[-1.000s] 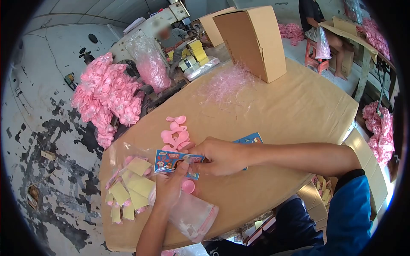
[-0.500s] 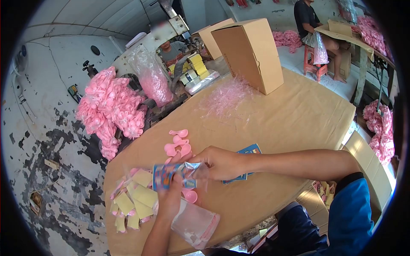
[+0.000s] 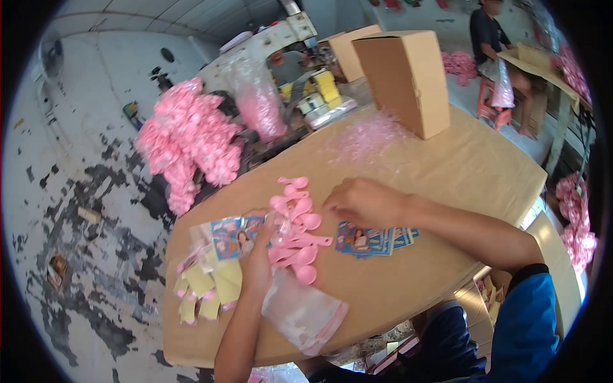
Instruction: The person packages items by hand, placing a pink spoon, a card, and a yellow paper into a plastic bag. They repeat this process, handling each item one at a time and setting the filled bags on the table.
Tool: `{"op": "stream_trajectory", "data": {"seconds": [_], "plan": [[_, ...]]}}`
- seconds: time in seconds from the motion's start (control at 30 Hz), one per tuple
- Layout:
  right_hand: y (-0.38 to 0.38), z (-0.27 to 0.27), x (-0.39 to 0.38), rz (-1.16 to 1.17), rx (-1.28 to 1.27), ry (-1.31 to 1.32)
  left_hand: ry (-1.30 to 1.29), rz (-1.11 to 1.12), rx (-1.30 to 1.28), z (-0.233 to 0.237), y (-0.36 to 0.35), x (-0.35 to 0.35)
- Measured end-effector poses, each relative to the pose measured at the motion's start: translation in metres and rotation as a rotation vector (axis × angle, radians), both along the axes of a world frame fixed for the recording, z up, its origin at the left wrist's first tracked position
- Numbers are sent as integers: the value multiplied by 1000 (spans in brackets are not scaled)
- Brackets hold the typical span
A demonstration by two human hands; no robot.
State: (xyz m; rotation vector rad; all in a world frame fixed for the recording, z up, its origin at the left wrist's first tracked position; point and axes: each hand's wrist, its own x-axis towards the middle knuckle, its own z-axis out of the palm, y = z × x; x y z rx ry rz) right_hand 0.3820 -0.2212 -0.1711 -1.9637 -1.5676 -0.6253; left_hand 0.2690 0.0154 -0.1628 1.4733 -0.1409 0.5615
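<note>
My left hand (image 3: 258,255) is closed on a blue printed card (image 3: 233,237) in a clear plastic bag, held above a pile of yellow-labelled packets (image 3: 223,281). To its right lie several pink plastic scoops (image 3: 301,256), strung out across the brown table. Over the table, right of the scoops, my right hand (image 3: 364,199) has its fingers curled downward; whatever they may hold is hidden. Just below it is a spread stack of blue printed cards (image 3: 373,240). Clear plastic bags (image 3: 305,313) lie beside my left forearm.
A tall cardboard box (image 3: 408,83) stands at the back, beside shredded pink strands (image 3: 370,137). Heaped pink scoops (image 3: 188,137) and a filled clear bag (image 3: 262,105) sit by a machine at left. Another person (image 3: 491,38) sits at the far right.
My right hand has let go of the bagged card and moved right and up, uncovering the pink scoops. My left hand still holds the bagged card, turned flatter. The view has shifted.
</note>
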Motion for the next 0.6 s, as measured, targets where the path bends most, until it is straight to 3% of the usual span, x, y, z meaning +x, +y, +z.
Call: {"op": "stream_trajectory", "data": {"seconds": [0.1, 0.27, 0.37, 0.5, 0.6], "plan": [[-6, 8, -3, -35, -63, 383, 34, 191, -27, -7, 16, 9], [13, 11, -20, -47, -70, 290, 219, 332, 93, 7, 14, 3], [36, 14, -7, -121, -151, 177, -42, 154, 102, -2, 18, 11], [77, 3, 70, -293, -345, 186, -42, 115, 109, -5, 20, 11], [109, -19, 110, -480, -265, 136, -98, 140, 191, -21, 31, 24]]}}
